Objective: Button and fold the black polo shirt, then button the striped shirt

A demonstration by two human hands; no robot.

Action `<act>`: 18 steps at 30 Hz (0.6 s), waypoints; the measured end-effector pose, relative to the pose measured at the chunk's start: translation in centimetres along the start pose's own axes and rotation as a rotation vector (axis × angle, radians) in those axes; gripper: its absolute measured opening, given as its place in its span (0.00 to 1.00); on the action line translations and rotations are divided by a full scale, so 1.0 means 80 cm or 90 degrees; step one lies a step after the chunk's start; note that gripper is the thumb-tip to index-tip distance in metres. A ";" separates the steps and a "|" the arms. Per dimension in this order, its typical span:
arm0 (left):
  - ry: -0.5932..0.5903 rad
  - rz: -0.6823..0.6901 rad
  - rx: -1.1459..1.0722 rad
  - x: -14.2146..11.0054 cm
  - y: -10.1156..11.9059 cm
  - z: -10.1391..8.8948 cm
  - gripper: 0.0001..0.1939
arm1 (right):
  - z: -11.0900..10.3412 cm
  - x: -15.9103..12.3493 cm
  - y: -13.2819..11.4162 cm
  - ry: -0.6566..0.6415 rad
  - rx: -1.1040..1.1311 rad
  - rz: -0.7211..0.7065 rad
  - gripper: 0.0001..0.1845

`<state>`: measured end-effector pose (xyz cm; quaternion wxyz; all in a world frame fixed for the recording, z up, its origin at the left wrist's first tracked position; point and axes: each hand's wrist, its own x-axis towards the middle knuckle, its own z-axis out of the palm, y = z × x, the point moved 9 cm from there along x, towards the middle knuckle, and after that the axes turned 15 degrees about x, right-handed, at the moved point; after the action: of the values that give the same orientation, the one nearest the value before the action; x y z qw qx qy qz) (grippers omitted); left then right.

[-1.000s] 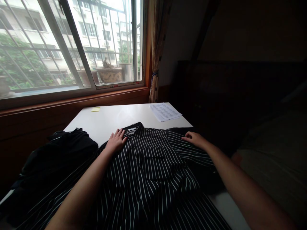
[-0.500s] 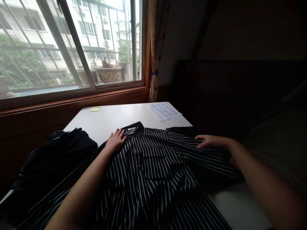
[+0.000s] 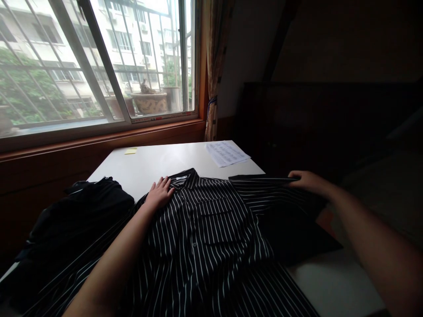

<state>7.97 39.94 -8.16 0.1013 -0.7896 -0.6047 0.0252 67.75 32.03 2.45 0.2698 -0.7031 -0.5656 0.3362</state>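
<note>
A black shirt with white stripes [image 3: 211,233] lies front up across the table, its collar toward the window and a chest pocket showing. My left hand [image 3: 160,193] rests flat beside the collar, fingers stretched out over the cloth. On the right, my right hand [image 3: 306,181] pinches the upper edge of the shirt's sleeve and holds it drawn out to the side. Plain dark cloth [image 3: 297,237] lies under that sleeve. The sleeve's far end is hard to make out in the shadow.
The white table [image 3: 158,158] carries printed sheets [image 3: 227,153] near its far right corner and a yellow sticky note [image 3: 131,150] at the far left. A heap of dark clothing [image 3: 82,215] lies on the left. Beyond stand a barred window and a tied curtain [image 3: 213,88].
My right hand has moved right and slightly away from me, pulling the sleeve straighter. The shirt's front has shifted a little to the right, and a button now shows. My left hand stays put.
</note>
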 end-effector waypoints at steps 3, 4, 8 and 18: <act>-0.003 -0.003 0.001 0.003 0.000 0.001 0.36 | -0.012 0.009 -0.004 0.018 -0.110 -0.036 0.11; -0.004 -0.004 0.001 0.003 0.000 0.001 0.36 | -0.011 0.012 -0.003 0.005 -0.141 -0.036 0.11; 0.001 -0.003 -0.001 0.003 -0.001 0.000 0.36 | 0.011 0.010 0.031 -0.108 -0.160 0.078 0.13; 0.062 -0.008 -0.013 0.001 0.001 -0.012 0.33 | 0.054 0.005 0.063 -0.094 -0.319 0.223 0.24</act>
<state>8.22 39.84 -7.21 0.1225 -0.7869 -0.6045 -0.0201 67.54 31.33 -4.12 -0.0158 -0.8079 -0.5194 0.2779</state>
